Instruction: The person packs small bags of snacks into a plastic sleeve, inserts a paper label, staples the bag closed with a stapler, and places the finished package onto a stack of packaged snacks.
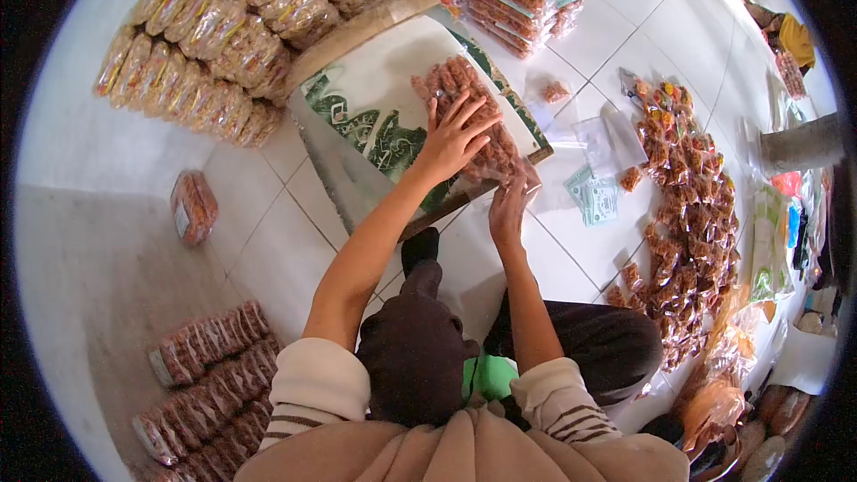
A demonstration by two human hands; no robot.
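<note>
A clear plastic bag packed with reddish-brown snack pieces (pixel 500 153) lies on a low board (pixel 384 62) with a white top and green leaf print. Across the bag's upper face my left hand (pixel 453 137) rests flat, fingers spread. At the bag's near end, by the board's corner, my right hand (pixel 509 210) has its fingers closed on the plastic. The edge it grips is partly hidden by the fingers.
Stacked packs of pale snacks (pixel 214 45) stand at upper left, sealed brown packs (pixel 518 0) beyond the board. To the right lie printed labels (pixel 594 196), clear bags (pixel 611 138) and a long heap of small brown packets (pixel 683 232). Rows of packs (pixel 214 384) line the lower left.
</note>
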